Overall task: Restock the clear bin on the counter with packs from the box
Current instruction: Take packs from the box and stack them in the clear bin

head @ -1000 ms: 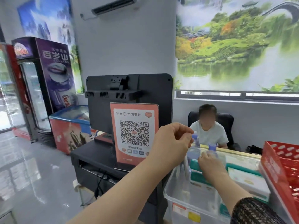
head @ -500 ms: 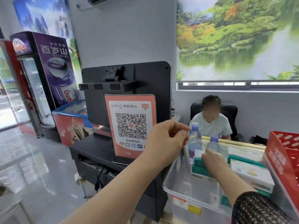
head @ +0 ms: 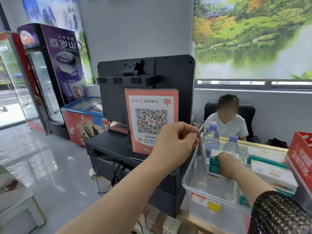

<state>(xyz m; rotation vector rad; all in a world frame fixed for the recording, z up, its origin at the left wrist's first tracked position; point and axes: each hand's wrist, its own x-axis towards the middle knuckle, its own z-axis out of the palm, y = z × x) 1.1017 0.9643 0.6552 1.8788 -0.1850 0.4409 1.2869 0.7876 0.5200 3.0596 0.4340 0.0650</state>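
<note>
The clear bin (head: pixel 209 215) stands on the counter at the lower right. My left hand (head: pixel 177 142) pinches the top of a thin pale pack (head: pixel 202 154) that stands on edge inside the bin, near its far left corner. My right hand (head: pixel 228 163) reaches down into the bin, its fingers curled over the top of a green pack (head: pixel 213 165). More white and green packs (head: pixel 273 173) lie along the bin's right side. The box is not in view.
A red perforated basket (head: pixel 302 157) stands right of the bin. Two water bottles (head: pixel 211 137) stand behind it. A QR-code sign (head: pixel 151 119) and a black monitor (head: pixel 146 78) sit just left. A person (head: pixel 226 122) sits behind the counter.
My right hand has sunk deeper into the bin onto the green pack. My left hand has kept its pinch on the thin pack and lowered it slightly.
</note>
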